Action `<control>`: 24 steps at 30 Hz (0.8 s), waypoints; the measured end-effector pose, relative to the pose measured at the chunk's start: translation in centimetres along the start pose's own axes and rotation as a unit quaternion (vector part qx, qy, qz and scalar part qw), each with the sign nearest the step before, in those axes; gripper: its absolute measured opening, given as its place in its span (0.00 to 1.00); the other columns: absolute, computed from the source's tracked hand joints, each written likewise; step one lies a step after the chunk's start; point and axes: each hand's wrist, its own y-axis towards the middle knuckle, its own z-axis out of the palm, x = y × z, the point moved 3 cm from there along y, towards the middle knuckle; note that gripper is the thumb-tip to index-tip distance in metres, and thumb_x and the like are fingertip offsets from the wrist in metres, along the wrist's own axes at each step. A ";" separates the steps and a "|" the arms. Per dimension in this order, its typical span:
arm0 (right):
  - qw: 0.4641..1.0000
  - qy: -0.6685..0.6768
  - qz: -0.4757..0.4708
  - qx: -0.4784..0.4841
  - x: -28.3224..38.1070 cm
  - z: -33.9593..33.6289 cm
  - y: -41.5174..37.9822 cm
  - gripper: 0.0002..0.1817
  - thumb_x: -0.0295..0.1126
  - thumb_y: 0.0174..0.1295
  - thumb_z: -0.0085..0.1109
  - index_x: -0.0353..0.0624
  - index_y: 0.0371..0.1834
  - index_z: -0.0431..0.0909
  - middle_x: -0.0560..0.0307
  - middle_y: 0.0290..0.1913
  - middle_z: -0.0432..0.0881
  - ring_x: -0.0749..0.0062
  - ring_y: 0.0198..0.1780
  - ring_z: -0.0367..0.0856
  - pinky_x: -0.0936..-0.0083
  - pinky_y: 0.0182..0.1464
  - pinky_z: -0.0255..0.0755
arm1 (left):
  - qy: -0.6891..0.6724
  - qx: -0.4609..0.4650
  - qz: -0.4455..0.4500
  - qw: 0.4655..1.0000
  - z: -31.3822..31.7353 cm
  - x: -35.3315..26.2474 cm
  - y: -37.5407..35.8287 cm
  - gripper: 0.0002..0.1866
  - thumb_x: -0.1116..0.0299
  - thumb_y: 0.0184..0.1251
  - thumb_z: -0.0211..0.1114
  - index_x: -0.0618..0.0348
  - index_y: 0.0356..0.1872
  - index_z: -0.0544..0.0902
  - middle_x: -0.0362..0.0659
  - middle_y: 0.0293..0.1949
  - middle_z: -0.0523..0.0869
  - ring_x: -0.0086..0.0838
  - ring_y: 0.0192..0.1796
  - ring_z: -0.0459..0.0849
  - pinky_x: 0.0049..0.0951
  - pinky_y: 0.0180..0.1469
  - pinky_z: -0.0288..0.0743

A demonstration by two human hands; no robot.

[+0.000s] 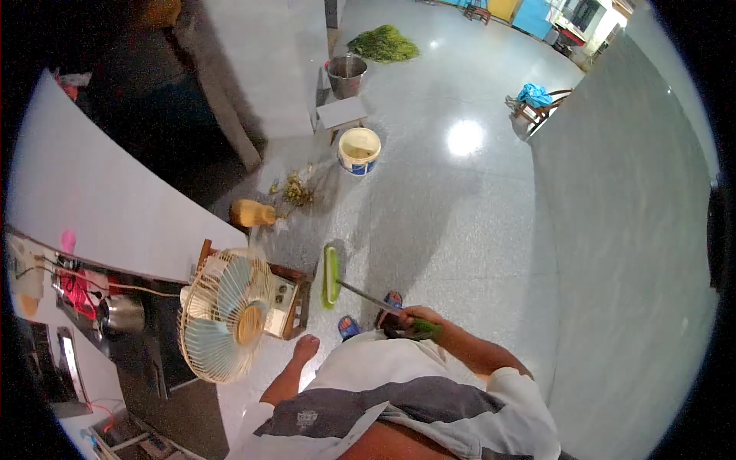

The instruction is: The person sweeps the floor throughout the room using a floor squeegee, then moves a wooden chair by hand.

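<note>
My right hand (418, 314) is closed around the thin grey handle of a flat mop, in front of my waist. The green, fringed mop head (330, 277) rests on the floor ahead and to the left. A green, fuzzy patch (426, 329) shows right by my right hand; I cannot make out what it is. My left hand (307, 349) hangs at my left side with its fingers curled in, and nothing shows in it. Close to that hand stands a fan (247, 322) with a cream cage and pale blue blades.
Ahead on the floor are a white bucket (359, 147), a dark bucket (346, 74), a low white-topped stool (342, 113) and a heap of green plants (382, 44). An orange-brown jar-like thing (251, 213) lies near dry plant bits (297, 189). A grey wall (621, 230) runs along the right.
</note>
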 end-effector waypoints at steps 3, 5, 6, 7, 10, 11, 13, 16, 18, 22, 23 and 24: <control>0.969 -0.192 0.008 -0.155 1.7 -6.2 -5.2 0.13 0.41 0.55 0.52 0.40 0.26 0.72 0.63 0.21 0.70 0.77 0.25 0.69 0.78 0.27 0.66 | -0.032 -0.004 -0.024 0.999 -0.2 -3.8 0.8 0.14 0.61 0.50 0.49 0.59 0.27 0.79 0.53 0.30 0.79 0.43 0.35 0.78 0.36 0.38 0.70; 0.949 -0.251 -0.155 -0.110 3.1 -8.3 -8.6 0.14 0.41 0.57 0.49 0.40 0.24 0.71 0.63 0.18 0.69 0.80 0.23 0.67 0.79 0.24 0.65 | -0.047 0.050 -0.041 0.997 -0.1 -6.7 1.3 0.14 0.61 0.50 0.50 0.59 0.27 0.79 0.52 0.29 0.80 0.42 0.35 0.78 0.36 0.38 0.70; 0.988 -0.023 -0.032 -0.152 3.2 -9.9 -9.9 0.14 0.40 0.56 0.49 0.40 0.23 0.70 0.64 0.17 0.68 0.81 0.22 0.67 0.79 0.23 0.64 | -0.037 0.043 -0.047 0.997 -1.2 -11.1 0.0 0.14 0.60 0.50 0.51 0.59 0.27 0.79 0.51 0.28 0.80 0.41 0.33 0.78 0.35 0.37 0.70; 0.956 0.209 0.090 -0.184 3.0 -10.9 -11.3 0.13 0.38 0.56 0.49 0.40 0.22 0.69 0.64 0.16 0.68 0.82 0.21 0.66 0.79 0.22 0.64 | -0.033 0.049 -0.046 0.997 -0.6 -11.8 0.4 0.14 0.60 0.50 0.51 0.59 0.27 0.79 0.51 0.28 0.80 0.41 0.33 0.78 0.35 0.37 0.70; 0.952 -0.211 -0.019 -0.219 5.3 -9.2 -13.6 0.09 0.31 0.52 0.48 0.39 0.18 0.67 0.61 0.14 0.68 0.80 0.17 0.67 0.79 0.18 0.64 | 0.042 0.030 0.048 0.998 -0.1 -16.5 1.6 0.14 0.60 0.50 0.53 0.60 0.28 0.79 0.51 0.30 0.80 0.41 0.35 0.78 0.36 0.38 0.70; 0.952 -0.202 0.011 -0.230 6.5 -7.3 -14.3 0.09 0.28 0.52 0.48 0.38 0.16 0.66 0.59 0.14 0.68 0.79 0.14 0.67 0.80 0.15 0.64 | 0.045 0.035 0.055 0.997 0.0 -18.1 2.6 0.14 0.60 0.50 0.53 0.60 0.28 0.79 0.51 0.30 0.80 0.41 0.35 0.78 0.36 0.38 0.70; 0.940 -0.152 0.049 -0.303 5.6 -6.5 -14.9 0.08 0.27 0.50 0.50 0.39 0.15 0.68 0.58 0.14 0.68 0.76 0.14 0.68 0.79 0.16 0.64 | 0.067 -0.005 0.064 0.996 -0.1 -19.7 4.4 0.14 0.60 0.50 0.54 0.59 0.29 0.79 0.51 0.32 0.80 0.42 0.38 0.78 0.36 0.40 0.70; 0.901 0.169 0.115 -0.383 6.6 -2.5 -17.5 0.07 0.25 0.50 0.48 0.38 0.17 0.68 0.58 0.15 0.68 0.75 0.15 0.68 0.79 0.16 0.64 | 0.125 0.007 0.039 0.991 -1.6 -22.4 8.0 0.13 0.60 0.50 0.55 0.56 0.32 0.80 0.49 0.32 0.81 0.41 0.38 0.78 0.34 0.41 0.71; 0.795 0.514 0.007 -0.324 2.8 -3.1 -18.3 0.06 0.24 0.51 0.44 0.37 0.19 0.68 0.59 0.15 0.67 0.76 0.15 0.66 0.80 0.16 0.63 | 0.136 0.035 0.028 0.990 -2.5 -23.3 10.0 0.12 0.61 0.50 0.54 0.56 0.32 0.80 0.49 0.33 0.81 0.41 0.38 0.78 0.34 0.41 0.71; 0.813 0.502 -0.050 -0.292 1.2 0.7 -18.7 0.10 0.27 0.53 0.42 0.42 0.16 0.63 0.63 0.13 0.63 0.79 0.13 0.63 0.86 0.14 0.57 | 0.153 0.111 0.117 0.975 -2.5 -25.4 14.0 0.12 0.63 0.49 0.54 0.55 0.32 0.80 0.48 0.33 0.81 0.40 0.39 0.78 0.34 0.42 0.71; 0.803 0.515 -0.057 -0.293 0.4 1.2 -18.2 0.10 0.27 0.53 0.42 0.42 0.16 0.63 0.63 0.13 0.63 0.79 0.13 0.63 0.86 0.14 0.57 | 0.162 0.128 0.132 0.969 -2.7 -26.2 14.7 0.12 0.63 0.49 0.54 0.55 0.32 0.80 0.48 0.33 0.81 0.39 0.39 0.78 0.33 0.42 0.71; 0.755 0.573 -0.077 -0.310 -0.7 1.7 -17.6 0.11 0.27 0.54 0.42 0.44 0.15 0.61 0.65 0.12 0.62 0.81 0.12 0.62 0.86 0.13 0.57 | 0.174 0.141 0.138 0.965 -2.7 -27.1 15.5 0.12 0.63 0.49 0.54 0.55 0.32 0.80 0.48 0.33 0.81 0.39 0.39 0.78 0.33 0.42 0.71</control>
